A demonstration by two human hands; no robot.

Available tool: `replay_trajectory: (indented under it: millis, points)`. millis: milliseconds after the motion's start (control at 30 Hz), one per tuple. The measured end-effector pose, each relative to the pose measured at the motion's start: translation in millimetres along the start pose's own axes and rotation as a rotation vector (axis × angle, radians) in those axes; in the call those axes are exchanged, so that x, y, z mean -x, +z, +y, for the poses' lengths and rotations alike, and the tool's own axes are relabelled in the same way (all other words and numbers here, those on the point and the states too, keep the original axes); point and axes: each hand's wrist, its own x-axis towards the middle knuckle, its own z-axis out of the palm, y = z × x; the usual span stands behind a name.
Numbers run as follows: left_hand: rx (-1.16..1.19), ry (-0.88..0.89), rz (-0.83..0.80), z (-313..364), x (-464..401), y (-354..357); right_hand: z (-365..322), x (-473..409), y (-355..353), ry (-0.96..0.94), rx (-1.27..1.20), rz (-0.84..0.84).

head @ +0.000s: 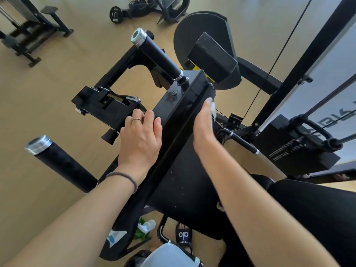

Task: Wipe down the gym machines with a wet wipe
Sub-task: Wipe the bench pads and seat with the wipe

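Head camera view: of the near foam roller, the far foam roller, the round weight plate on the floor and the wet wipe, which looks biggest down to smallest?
1. Near foam roller
2. Far foam roller, perhaps only smaller through distance
3. Weight plate, far off
4. Wet wipe, mostly hidden behind the right hand

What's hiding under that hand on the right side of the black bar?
A white wet wipe peeks out past the right hand, pressed flat against the side of the black machine bar. The hand covers most of the wipe.
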Motion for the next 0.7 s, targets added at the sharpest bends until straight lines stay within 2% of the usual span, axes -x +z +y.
replay_trajectory:
  millis: [67,133,300,400,567,700]
  points:
    - [0.02,-0.009,0.002,0.4,0.1,-0.7,-11.8,-14.1,-6.0,0.154,-0.088,-0.077]
    - [0.031,-0.008,0.005,0.4,0.4,-0.5,-2.6,-2.5,-8.7,0.208,-0.139,-0.118]
    - [0.028,0.002,0.015,-1.1,0.2,1.7,81.7,86.1,-10.5,0.432,-0.246,-0.258]
    - [0.03,0.005,0.018,-0.4,-0.1,1.7,63.8,71.6,-15.2,0.388,-0.303,-0.308]
    - [0.029,-0.005,0.006,0.4,-0.1,-0.6,-36.4,-23.8,-16.8,0.198,-0.369,-0.188]
    - [0.038,-0.013,-0.001,0.4,-0.2,-0.1,-22.3,-17.9,-11.2,0.202,-0.268,-0.138]
